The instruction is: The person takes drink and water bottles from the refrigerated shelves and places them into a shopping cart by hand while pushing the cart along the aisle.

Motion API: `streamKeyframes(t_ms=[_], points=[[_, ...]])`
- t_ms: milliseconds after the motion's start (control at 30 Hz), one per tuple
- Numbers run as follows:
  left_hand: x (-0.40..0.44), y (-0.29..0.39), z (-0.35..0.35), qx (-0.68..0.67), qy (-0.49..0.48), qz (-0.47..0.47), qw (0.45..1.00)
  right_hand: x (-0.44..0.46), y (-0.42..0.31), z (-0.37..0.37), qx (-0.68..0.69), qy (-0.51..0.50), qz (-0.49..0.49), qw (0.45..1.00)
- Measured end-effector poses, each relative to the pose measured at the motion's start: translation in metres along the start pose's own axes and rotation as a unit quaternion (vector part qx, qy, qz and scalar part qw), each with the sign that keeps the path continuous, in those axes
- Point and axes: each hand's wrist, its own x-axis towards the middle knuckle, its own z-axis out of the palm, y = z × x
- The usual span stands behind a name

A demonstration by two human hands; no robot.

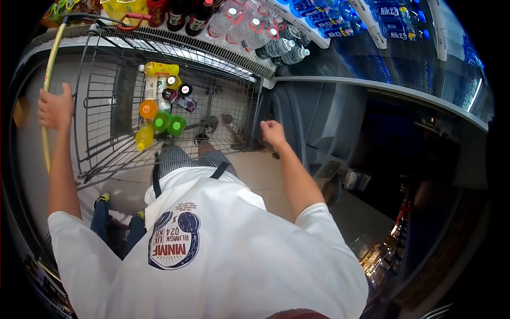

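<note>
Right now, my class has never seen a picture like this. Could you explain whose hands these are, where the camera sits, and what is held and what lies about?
There is no machine here, only a person with bare hands. The single picture comes from a camera on their head, looking down past their white T-shirt; the wide lens bends straight lines. Their left hand grips the yellow handle of a wire cart. Their right hand is curled, with nothing visible in it. Yellow, orange, green and dark bottles are in the cart. Beyond are clear bottles and blue bottles.

Dark bottle (176, 18) cut off above, small shirt print (189, 206) unreadable
</note>
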Motion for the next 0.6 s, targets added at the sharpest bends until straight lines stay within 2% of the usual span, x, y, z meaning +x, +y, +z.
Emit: streamKeyframes(t_ms=[167,400,600], points=[[0.001,-0.002,0.0,0.025,-0.019,-0.001,1.0,0.072,-0.062,-0.043,-0.03,0.051,-0.058,0.997],[0.006,-0.012,0.01,0.045,-0.039,-0.004,0.998,0.148,-0.171,-0.084,-0.102,0.157,-0.229,0.955],[0.01,-0.029,0.026,0.067,-0.036,0.017,0.997,0.235,-0.196,-0.086,-0.166,0.181,-0.294,0.924]])
